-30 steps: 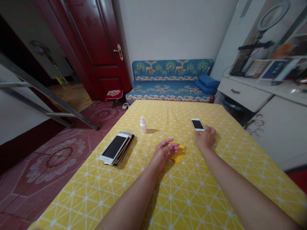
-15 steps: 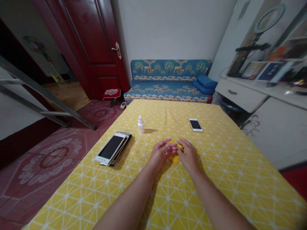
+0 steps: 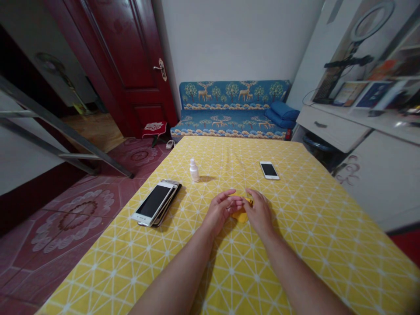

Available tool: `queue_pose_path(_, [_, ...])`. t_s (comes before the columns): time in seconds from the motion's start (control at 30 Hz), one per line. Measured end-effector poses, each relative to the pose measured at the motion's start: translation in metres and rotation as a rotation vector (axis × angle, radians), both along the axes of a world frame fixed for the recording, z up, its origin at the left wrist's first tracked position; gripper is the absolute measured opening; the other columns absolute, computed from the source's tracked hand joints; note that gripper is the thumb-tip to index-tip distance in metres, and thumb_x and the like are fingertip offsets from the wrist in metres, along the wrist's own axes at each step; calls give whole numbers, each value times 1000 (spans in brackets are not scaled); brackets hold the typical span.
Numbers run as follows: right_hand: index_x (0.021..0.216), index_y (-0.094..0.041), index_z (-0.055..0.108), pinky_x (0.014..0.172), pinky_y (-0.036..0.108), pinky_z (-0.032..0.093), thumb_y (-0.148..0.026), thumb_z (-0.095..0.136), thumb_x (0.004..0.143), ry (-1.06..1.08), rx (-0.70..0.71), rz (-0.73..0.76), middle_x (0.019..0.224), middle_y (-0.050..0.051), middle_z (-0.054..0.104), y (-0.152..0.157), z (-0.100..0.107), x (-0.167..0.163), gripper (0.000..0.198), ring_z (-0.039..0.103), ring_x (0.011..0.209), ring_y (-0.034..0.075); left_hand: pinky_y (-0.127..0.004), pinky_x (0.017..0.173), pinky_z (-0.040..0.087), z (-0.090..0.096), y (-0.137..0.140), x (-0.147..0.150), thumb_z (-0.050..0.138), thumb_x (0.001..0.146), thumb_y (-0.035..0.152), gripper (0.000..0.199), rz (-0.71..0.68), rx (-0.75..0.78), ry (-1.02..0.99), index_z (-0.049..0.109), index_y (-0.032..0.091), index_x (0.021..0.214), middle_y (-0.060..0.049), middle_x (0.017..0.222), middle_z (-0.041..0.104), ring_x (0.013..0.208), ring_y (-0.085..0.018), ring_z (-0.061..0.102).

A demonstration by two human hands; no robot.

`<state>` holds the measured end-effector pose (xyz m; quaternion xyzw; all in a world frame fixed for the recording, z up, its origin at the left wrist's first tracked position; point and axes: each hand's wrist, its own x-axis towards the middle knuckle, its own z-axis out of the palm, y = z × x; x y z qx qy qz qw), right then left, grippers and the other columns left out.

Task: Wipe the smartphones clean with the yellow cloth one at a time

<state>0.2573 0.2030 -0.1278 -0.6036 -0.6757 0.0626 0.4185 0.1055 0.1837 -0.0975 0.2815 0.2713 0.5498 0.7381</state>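
Note:
Both my hands meet over the middle of the table, around a small, soft-looking yellow cloth (image 3: 241,216). The thumb and fingers of my left hand (image 3: 219,211) are curled together at its left side. My right hand (image 3: 260,211) bends over its right side, thumb pointing towards the left fingertips, with a bit of yellow showing between thumb and fingers. The fingers partly hide the cloth, and its yellow blends with the tablecloth.
A stack of phones (image 3: 154,202) lies left of my hands, near a small white bottle (image 3: 194,170). Another white phone (image 3: 269,170) is at the back right. The yellow patterned tablecloth (image 3: 229,271) covers the table. Beyond stands a blue sofa (image 3: 226,118).
The hands stay at the cloth, with only slight finger movement at the right hand. The whole view has shifted a little as the head moved.

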Motion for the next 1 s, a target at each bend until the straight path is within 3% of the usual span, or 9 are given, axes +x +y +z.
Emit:
queue_pose_path(0.3, [116, -15, 62, 102, 46, 43, -19, 50, 78, -26, 10, 22, 121, 13, 65, 0, -4, 1, 39, 55, 115, 27, -33, 87, 51, 0, -2, 0, 73, 77, 19, 37, -11, 19, 7, 60, 10, 110, -14, 97, 73, 88, -19, 70])
queue_pose_path(0.77, [113, -17, 63, 103, 46, 42, -16, 51, 77, -60, 19, 46, 122, 12, 64, 0, -6, 2, 38, 54, 116, 26, -31, 86, 50, 0, -2, -1, 74, 75, 18, 38, -9, 13, 4, 62, 10, 110, -12, 94, 73, 84, -18, 70])
queue_pose_path(1.0, [111, -17, 64, 102, 46, 43, -19, 52, 78, -48, 2, 44, 121, 12, 65, 0, -2, 2, 35, 55, 115, 26, -30, 79, 51, 4, -9, 1, 76, 74, 22, 34, 109, 63, 48, 66, 13, 105, -9, 91, 72, 79, -16, 68])
